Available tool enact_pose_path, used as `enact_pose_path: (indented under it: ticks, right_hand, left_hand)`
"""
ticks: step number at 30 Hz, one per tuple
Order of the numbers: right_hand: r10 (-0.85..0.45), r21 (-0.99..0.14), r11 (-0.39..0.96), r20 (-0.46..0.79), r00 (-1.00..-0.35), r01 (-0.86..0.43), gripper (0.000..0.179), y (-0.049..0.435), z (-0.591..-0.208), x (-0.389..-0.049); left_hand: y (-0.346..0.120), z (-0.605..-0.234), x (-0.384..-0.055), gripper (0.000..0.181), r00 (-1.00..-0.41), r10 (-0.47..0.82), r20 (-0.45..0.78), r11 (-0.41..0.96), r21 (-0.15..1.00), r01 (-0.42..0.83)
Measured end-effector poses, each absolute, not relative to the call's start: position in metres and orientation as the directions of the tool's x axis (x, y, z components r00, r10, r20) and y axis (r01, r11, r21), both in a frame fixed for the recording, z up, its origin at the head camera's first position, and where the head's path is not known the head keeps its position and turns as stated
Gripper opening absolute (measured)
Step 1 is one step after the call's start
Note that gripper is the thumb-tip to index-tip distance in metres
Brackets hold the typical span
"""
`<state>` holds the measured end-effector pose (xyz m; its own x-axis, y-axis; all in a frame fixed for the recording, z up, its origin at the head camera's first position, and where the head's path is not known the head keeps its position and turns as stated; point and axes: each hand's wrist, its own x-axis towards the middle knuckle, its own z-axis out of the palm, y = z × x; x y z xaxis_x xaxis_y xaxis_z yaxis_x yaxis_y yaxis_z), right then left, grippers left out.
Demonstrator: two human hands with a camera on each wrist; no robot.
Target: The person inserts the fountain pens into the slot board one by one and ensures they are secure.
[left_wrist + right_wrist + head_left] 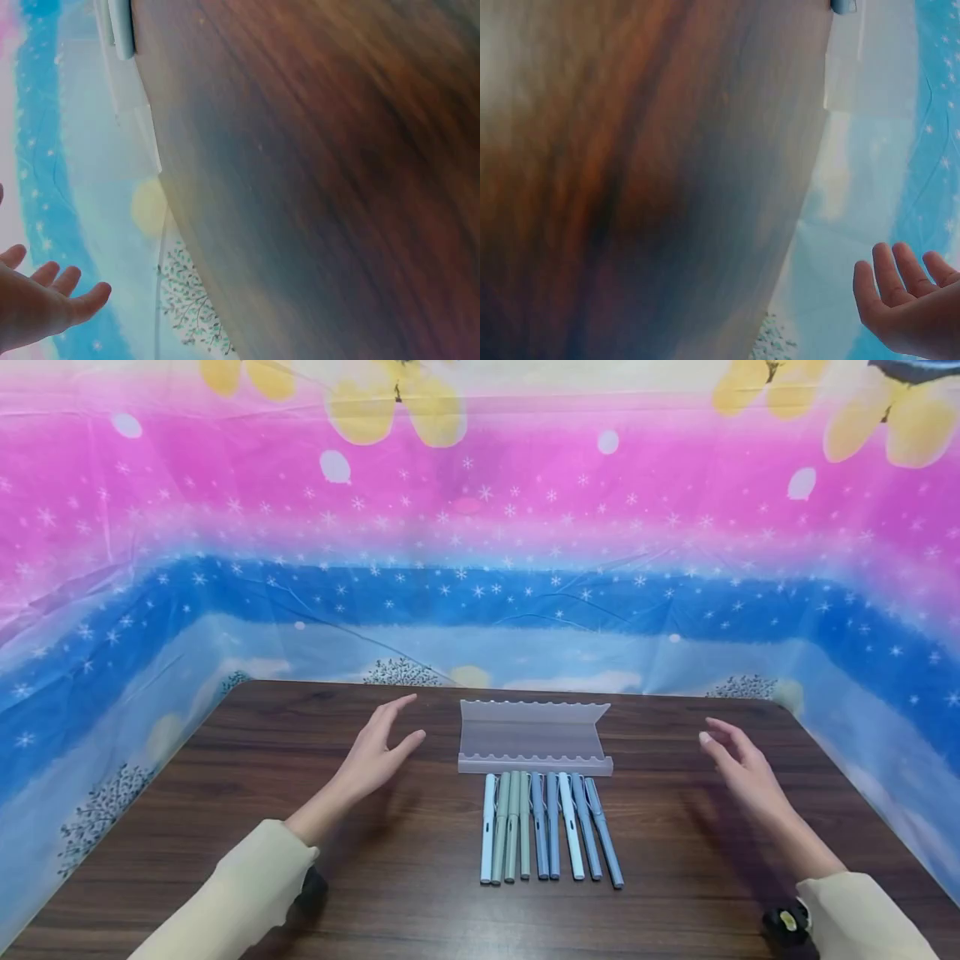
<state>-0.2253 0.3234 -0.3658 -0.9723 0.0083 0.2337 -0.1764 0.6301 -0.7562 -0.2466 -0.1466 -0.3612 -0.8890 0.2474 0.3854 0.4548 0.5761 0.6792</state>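
Pens [553, 827], nine: on table [390, 893], near side of notched rack [536, 767] | likely light, stiff, slippery; take mid-barrel | rack probably thin, brittle; hold by ends | hands, left [372, 756] and right [746, 768]: empty, loosely spread

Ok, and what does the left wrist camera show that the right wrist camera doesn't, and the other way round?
Only the left wrist view shows the left hand, a light blue pen and a round yellow patch on the backdrop.

Only the right wrist view shows the right hand and the end of a blue-grey pen.

Both show the wooden table, part of the translucent tray and a leafy print.
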Motion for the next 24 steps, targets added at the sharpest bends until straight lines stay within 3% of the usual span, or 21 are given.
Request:
enact_pose_path:
  ticks: [7,12,24]
  right_hand:
    - [-0.046,-0.831,0.531,0.169,-0.985,-0.167,0.058,0.318,-0.377,-0.230]
    - [-0.058,-0.876,0.476,0.063,-0.996,-0.083,0.063,0.311,-0.382,-0.231]
    - [-0.110,-0.870,0.493,-0.071,-0.991,0.007,0.062,0.290,-0.389,-0.235]
  left_hand:
    - [-0.135,-0.366,-0.253,0.050,-0.893,0.239,0.381,0.563,0.695,0.447]
    - [-0.129,-0.370,-0.255,0.048,-0.880,0.265,0.394,0.569,0.673,0.473]
    - [-0.111,-0.372,-0.265,0.044,-0.865,0.280,0.416,0.577,0.647,0.498]
